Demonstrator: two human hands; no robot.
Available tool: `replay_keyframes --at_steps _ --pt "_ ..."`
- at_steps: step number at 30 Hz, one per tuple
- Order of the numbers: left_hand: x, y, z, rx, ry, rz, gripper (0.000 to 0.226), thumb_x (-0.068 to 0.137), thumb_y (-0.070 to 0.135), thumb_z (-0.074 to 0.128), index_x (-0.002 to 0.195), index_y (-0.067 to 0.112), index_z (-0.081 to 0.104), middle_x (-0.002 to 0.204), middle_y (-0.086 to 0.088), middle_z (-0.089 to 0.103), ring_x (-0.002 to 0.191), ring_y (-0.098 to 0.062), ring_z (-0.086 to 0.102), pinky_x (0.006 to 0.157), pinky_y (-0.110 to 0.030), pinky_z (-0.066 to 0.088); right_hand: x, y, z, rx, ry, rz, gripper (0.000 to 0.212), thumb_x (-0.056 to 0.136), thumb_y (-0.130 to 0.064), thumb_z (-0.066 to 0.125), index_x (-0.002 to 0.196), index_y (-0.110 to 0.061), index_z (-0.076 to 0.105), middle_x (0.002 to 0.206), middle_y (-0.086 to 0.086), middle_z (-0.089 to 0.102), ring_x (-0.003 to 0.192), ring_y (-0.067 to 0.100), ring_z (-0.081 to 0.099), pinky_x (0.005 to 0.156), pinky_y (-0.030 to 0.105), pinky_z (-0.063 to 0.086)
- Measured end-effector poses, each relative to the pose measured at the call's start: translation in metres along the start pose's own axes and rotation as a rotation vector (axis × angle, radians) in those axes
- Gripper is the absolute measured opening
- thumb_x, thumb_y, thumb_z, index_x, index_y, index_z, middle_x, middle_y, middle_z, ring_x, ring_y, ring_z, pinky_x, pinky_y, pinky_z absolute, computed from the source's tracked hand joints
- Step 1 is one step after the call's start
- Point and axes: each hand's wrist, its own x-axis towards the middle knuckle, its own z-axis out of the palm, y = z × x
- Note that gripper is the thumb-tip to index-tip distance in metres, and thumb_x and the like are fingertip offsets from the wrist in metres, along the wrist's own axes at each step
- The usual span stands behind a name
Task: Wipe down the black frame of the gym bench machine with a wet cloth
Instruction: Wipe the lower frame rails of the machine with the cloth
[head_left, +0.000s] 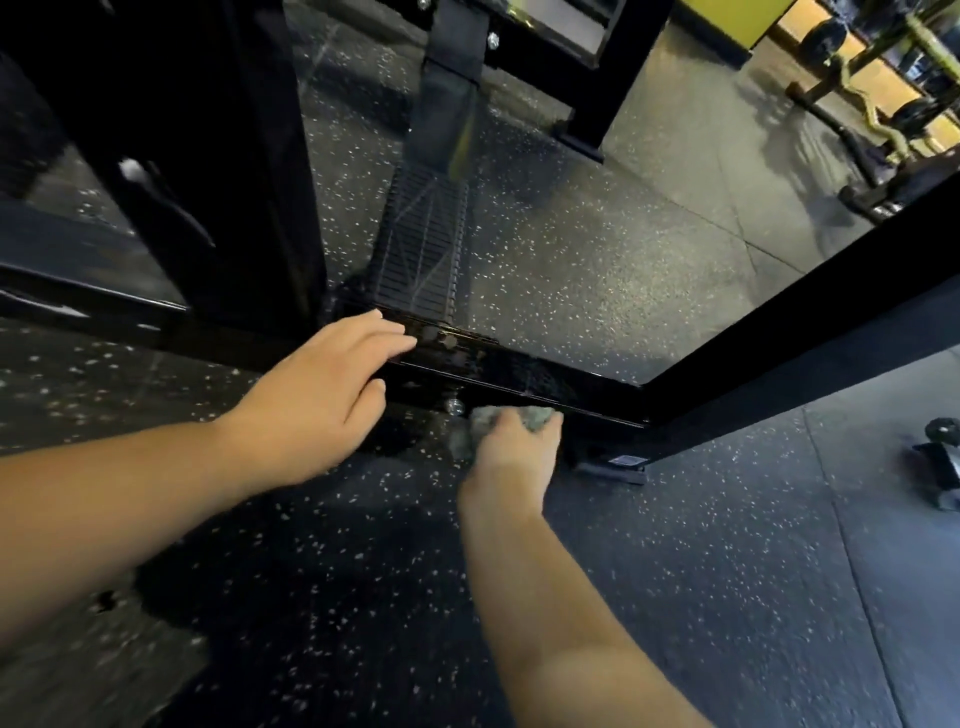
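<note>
Speckled black rubber flooring (675, 597) runs under everything, with a rack of curl bars (883, 93) far off at the upper right. Low on that floor lies the black base crossbar (519, 384) of the bench frame, its long axis running left to right and slightly downward across the view, just ahead of both hands. One gray cloth (519, 418) is bunched in the right hand (511, 447), whose fingers curl round it and press it against the bar's near face beside a bolt (455, 407). The left hand (322, 384) rests flat and relaxed on the bar's top, further left. So the right hand is the nearer to unwiped metal, probably toward the corner where one side rail (805, 322) meets the bar. One ribbed footplate (421, 249) sits behind. A small wheeled object (940, 457), hard to identify, lies at right.
</note>
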Motion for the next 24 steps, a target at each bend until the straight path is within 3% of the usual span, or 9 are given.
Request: replay_keyframes --at_steps 3,6,7,9,11,13,16,21,24 --pt "-0.021 -0.011 -0.017 0.073 0.06 0.065 0.055 0.087 0.034 0.026 0.132 0.016 0.052 0.138 0.002 0.048 0.133 -0.003 0.028 0.109 -0.021 0.022 -0.026 0.015 -0.005 -0.126 -0.089 -0.094 0.061 0.098 -0.008 0.047 0.144 -0.042 0.028 0.123 -0.007 0.055 0.094 0.01 0.062 0.071 0.021 0.053" --pt "-0.04 -0.017 -0.029 0.218 0.085 0.179 0.044 0.086 0.022 0.036 0.118 0.01 0.064 0.121 -0.005 0.06 0.121 -0.019 0.045 0.104 -0.027 0.032 -0.017 -0.003 -0.017 -0.345 -0.074 -0.514 0.064 0.095 -0.001 0.048 0.148 -0.029 0.027 0.14 -0.012 0.042 0.118 0.004 0.05 0.083 0.0 0.042" --pt "-0.044 -0.019 -0.031 0.259 0.093 0.202 0.042 0.085 0.02 0.038 0.115 0.009 0.066 0.118 -0.006 0.062 0.118 -0.021 0.047 0.103 -0.028 0.031 -0.009 -0.009 -0.015 -0.452 -0.115 -0.661 0.064 0.094 0.002 0.048 0.148 -0.024 0.028 0.142 -0.011 0.039 0.128 0.006 0.042 0.094 0.002 0.037" --pt "-0.047 -0.025 -0.031 0.353 0.093 0.24 0.04 0.085 0.021 0.04 0.113 0.009 0.067 0.118 -0.008 0.062 0.118 -0.025 0.049 0.105 -0.033 0.031 0.011 -0.013 -0.003 -0.742 -0.27 -0.898 0.06 0.094 -0.001 0.05 0.147 -0.018 0.03 0.148 -0.004 0.035 0.142 0.012 0.024 0.116 0.026 0.026" --pt "-0.045 -0.032 -0.031 0.452 0.087 0.271 0.04 0.086 0.023 0.041 0.115 0.009 0.066 0.122 -0.01 0.06 0.12 -0.029 0.049 0.104 -0.039 0.035 0.024 -0.002 0.011 -1.138 -0.404 -1.154 0.054 0.096 -0.018 0.049 0.146 -0.011 0.031 0.154 0.007 0.03 0.146 0.024 0.014 0.12 0.047 0.01" --pt "-0.042 -0.039 -0.032 0.519 0.07 0.304 0.04 0.086 0.023 0.043 0.116 0.008 0.065 0.125 -0.012 0.059 0.119 -0.03 0.049 0.102 -0.042 0.037 0.04 0.011 0.015 -1.341 -0.513 -1.434 0.057 0.095 -0.03 0.041 0.146 -0.007 0.027 0.154 0.013 0.027 0.143 0.03 0.018 0.117 0.047 0.007" --pt "-0.041 -0.044 -0.033 0.563 0.057 0.325 0.04 0.085 0.024 0.044 0.117 0.01 0.064 0.126 -0.012 0.058 0.12 -0.03 0.049 0.099 -0.042 0.038 0.062 0.0 0.002 -1.415 -0.757 -1.676 0.055 0.097 -0.025 0.038 0.146 -0.007 0.022 0.154 0.009 0.023 0.143 0.028 0.02 0.118 0.043 0.011" --pt "-0.044 -0.046 -0.035 0.589 0.082 0.338 0.04 0.086 0.026 0.046 0.118 0.012 0.064 0.127 -0.011 0.058 0.121 -0.03 0.049 0.101 -0.041 0.037 0.081 -0.037 -0.014 -1.588 -1.09 -1.867 0.046 0.105 -0.032 0.025 0.145 -0.01 0.028 0.15 0.003 0.029 0.144 0.022 0.015 0.12 0.034 0.001" --pt "-0.044 -0.045 -0.038 0.584 0.11 0.344 0.039 0.085 0.026 0.046 0.117 0.013 0.065 0.126 -0.01 0.058 0.122 -0.029 0.049 0.101 -0.04 0.037 0.079 -0.042 -0.013 -1.478 -1.121 -1.833 0.041 0.104 -0.03 0.029 0.141 -0.013 0.036 0.148 0.005 0.036 0.141 0.024 0.026 0.119 0.033 0.018"
